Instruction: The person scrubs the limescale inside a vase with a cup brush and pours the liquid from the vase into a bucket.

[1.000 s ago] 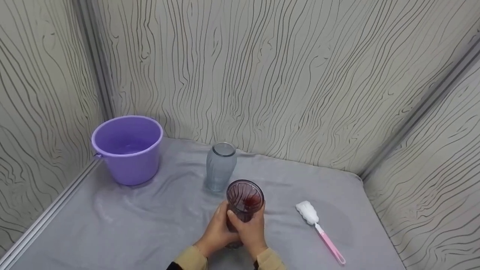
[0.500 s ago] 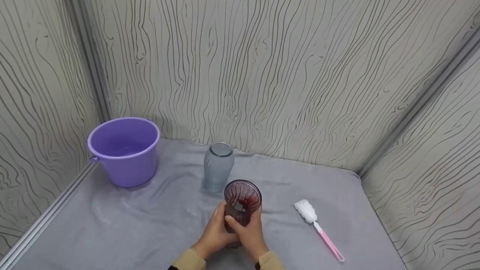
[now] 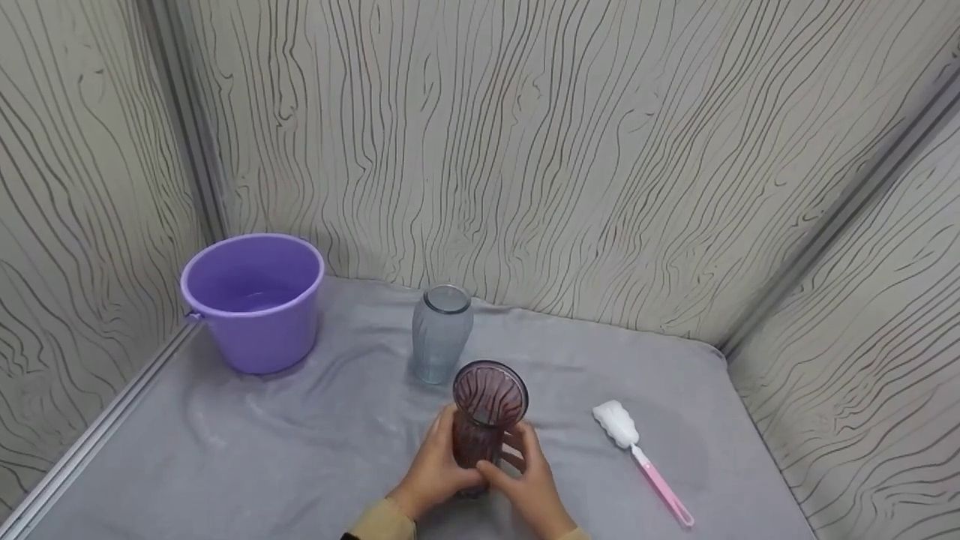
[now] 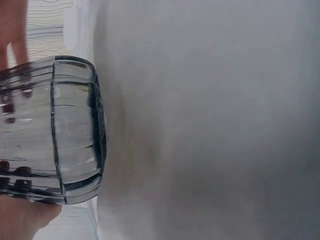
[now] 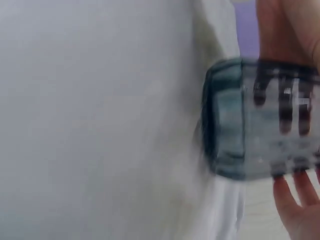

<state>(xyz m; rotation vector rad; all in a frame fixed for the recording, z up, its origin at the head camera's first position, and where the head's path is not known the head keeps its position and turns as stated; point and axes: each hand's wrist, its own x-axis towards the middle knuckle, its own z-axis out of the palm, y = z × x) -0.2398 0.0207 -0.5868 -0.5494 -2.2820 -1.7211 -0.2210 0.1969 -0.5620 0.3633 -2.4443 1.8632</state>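
A dark purple-tinted glass vase (image 3: 477,442) with a flared rim leans slightly in front of me in the head view. My left hand (image 3: 435,466) grips it from the left, the thumb across its front. On the right side my right hand (image 3: 528,480) holds it more loosely, thumb at the front and fingertips at the side, the palm apart from the glass. In the left wrist view the ribbed vase base (image 4: 75,130) hangs above the cloth. The right wrist view shows right-hand fingers (image 5: 286,200) at the vase wall.
Behind the held vase stands a pale blue glass vase (image 3: 442,341). A purple bucket (image 3: 262,337) occupies the back left corner. To the right lies a bottle brush (image 3: 651,476) with a white head and pink handle. Grey cloth (image 3: 300,457) covers the table, with patterned walls (image 3: 480,150) around it.
My right hand has loosened and shifted to the right, its palm now off the vase and its fingers spread. The left hand keeps its grip. Reddish patches inside the vase show less.
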